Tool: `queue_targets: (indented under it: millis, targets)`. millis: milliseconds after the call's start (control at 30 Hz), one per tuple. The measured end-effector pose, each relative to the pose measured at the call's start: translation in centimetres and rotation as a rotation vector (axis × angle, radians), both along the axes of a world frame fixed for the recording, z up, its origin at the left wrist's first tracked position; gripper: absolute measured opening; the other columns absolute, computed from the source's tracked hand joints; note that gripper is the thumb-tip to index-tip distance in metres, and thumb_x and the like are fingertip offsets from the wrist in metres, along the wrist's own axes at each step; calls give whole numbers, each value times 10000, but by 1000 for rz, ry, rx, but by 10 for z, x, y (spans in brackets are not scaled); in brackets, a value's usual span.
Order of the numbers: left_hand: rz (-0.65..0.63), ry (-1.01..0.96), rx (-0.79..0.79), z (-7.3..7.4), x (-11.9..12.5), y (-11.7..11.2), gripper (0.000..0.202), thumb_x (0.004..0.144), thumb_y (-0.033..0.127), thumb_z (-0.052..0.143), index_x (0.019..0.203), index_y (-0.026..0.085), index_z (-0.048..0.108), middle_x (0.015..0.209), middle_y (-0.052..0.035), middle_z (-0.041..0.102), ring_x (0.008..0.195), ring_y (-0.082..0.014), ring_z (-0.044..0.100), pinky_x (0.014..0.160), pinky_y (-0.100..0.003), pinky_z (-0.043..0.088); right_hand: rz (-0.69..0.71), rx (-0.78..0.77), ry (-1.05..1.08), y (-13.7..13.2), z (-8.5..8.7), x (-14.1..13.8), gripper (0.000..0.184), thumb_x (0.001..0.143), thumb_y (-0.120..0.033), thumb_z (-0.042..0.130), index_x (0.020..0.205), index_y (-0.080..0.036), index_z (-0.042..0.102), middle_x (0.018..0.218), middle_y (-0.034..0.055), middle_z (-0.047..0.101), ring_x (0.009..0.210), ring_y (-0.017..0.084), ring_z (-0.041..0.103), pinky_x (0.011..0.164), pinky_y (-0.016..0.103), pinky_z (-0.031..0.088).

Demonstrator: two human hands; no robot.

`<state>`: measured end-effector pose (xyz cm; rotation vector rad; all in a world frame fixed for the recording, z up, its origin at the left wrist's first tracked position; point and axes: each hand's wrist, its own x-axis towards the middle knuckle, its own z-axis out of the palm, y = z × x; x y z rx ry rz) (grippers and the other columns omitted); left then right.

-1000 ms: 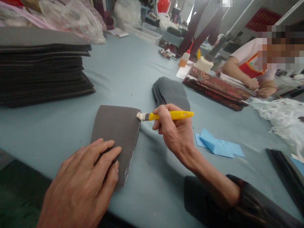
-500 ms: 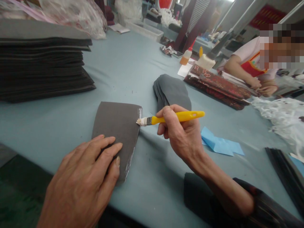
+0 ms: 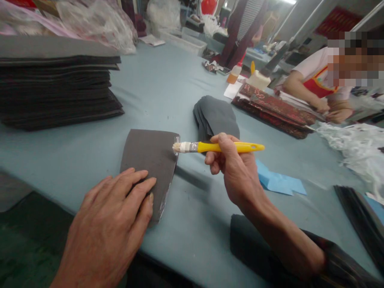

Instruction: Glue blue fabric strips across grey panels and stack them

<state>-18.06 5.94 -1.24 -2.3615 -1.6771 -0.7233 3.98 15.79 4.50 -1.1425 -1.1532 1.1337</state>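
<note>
Brush (image 3: 207, 147) lies crosswise, its long axis nearly square to the right edge of the grey sheet (image 3: 148, 154), with the bristles (image 3: 176, 147) over that edge near the far right corner; contact cannot be confirmed. Right hand (image 3: 235, 166), nearer that edge, pinches the brush between thumb and fingers. Left hand (image 3: 112, 224) rests slightly spread fingers on the sheet, which lies near the worktop's (image 3: 192, 228) front edge.

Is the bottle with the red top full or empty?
Partly full: the bottle shows orange liquid in its lower part and looks pale above that.
</note>
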Motion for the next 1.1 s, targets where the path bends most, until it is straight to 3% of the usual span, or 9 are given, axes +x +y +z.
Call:
queue_targets:
  millis: [167,467,733,1100]
  targets:
    - [11,-16,12,1,0,-2,357,1119,263,388,1343,186,655,1397,-142,728,1336,-366,645,1089,-562,466,-21,-231,183,-22,-7,-1,627,668,-722,928,918,-203,679,587,-70,662,447,60,483,458,184,380]
    - [25,-57,-5,-2,-3,-4,422,1125,251,343,1381,168,668,1434,-143,742,1374,-343,671,1153,-563,485,-27,-632,331,-65,-10,1,817,382,-693,1057,915,-207,674,543,-147,489,450,23,317,436,160,281]
    - [26,-86,-31,-1,-4,-2,452,1124,270,327,1358,174,701,1407,-145,757,1347,-354,691,1120,-597,530,26,-778,390,-75,-7,4,885,292,-612,1107,935,-200,660,561,-143,507,462,14,344,424,131,266]
    - [28,-80,-7,-1,-3,-1,460,1112,243,333,1335,145,723,1381,-158,768,1318,-354,709,1078,-572,566,40,-848,522,-86,-21,6,864,302,-499,1143,952,-193,663,584,-123,553,462,13,405,413,100,278]
